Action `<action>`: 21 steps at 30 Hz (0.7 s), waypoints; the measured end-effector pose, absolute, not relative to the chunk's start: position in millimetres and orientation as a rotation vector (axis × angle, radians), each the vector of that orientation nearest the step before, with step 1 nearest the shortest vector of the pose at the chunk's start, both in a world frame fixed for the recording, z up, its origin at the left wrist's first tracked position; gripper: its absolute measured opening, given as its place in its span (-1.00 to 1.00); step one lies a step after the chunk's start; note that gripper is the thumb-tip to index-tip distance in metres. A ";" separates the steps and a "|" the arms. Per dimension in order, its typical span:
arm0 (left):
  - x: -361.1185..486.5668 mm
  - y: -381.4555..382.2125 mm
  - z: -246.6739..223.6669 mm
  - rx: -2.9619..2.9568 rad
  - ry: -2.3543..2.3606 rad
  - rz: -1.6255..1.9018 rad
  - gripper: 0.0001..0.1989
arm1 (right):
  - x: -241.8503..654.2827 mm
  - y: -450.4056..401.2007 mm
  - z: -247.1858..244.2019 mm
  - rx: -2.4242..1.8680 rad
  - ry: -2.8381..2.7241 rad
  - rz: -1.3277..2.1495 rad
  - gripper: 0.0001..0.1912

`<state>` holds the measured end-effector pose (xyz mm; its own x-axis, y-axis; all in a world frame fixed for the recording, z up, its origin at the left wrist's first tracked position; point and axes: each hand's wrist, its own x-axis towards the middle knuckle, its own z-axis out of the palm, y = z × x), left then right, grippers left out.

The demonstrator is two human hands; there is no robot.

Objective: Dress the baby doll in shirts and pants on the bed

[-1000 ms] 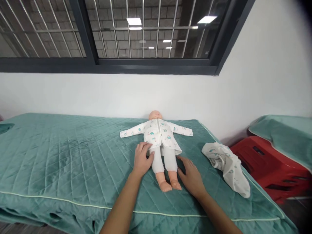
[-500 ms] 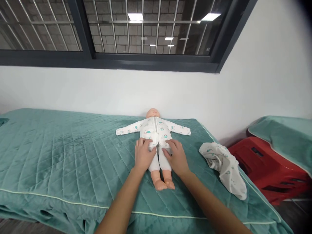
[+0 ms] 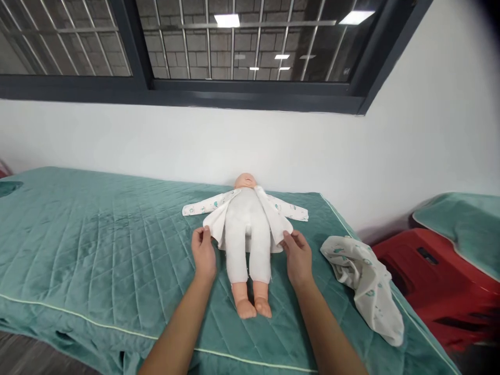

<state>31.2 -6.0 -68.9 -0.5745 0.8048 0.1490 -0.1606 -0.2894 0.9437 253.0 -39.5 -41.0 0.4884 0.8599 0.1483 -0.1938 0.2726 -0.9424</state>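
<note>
On its back lies a baby doll (image 3: 247,208) with a white cloth body and bare plastic feet. It wears a white printed baby jacket (image 3: 278,223), both sleeves stretched out sideways on its arms. The jacket's front is spread apart and the doll's body shows between the two flaps. My left hand (image 3: 204,255) pinches the lower corner of the flap on the left. The corner of the right flap is between the thumb and fingers of my right hand (image 3: 298,258). Both hands are just outside the doll's legs.
A crumpled white printed garment (image 3: 365,286) lies on the right part of the green quilted bed cover (image 3: 109,260). Beyond the bed's right edge stands a red plastic piece of furniture (image 3: 441,281), partly covered by green cloth (image 3: 464,224). A white wall (image 3: 156,140) rises behind the bed.
The jacket's front panels, earlier lying over the doll's belly, have been drawn apart. My hands have moved outward from the doll's middle, each with a flap corner.
</note>
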 end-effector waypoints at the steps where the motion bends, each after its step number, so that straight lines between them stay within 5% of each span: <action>1: 30.1 -5.2 -69.6 0.818 1.308 1.954 -0.70 | 256.8 -39.6 -39.6 -1.000 -0.671 0.859 -0.70; 10: 27.2 -13.7 -66.7 0.832 1.334 2.097 -0.81 | 262.1 -77.2 -55.1 -1.275 -0.808 0.619 -0.75; 17: 23.4 -43.4 -64.1 0.983 1.387 1.994 -0.83 | 313.3 -163.8 -27.2 -1.565 -1.776 -0.063 -0.74; 21: 37.7 -93.8 -55.3 0.965 1.330 1.826 -0.85 | 377.6 -176.0 -11.7 -1.782 -1.744 -0.355 -0.58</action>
<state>37.7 -93.8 -55.3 -0.5004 0.8477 0.1759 -0.0928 -0.2546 0.9626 377.6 -176.0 -11.7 0.0949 0.8058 0.5846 0.9702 0.0568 -0.2357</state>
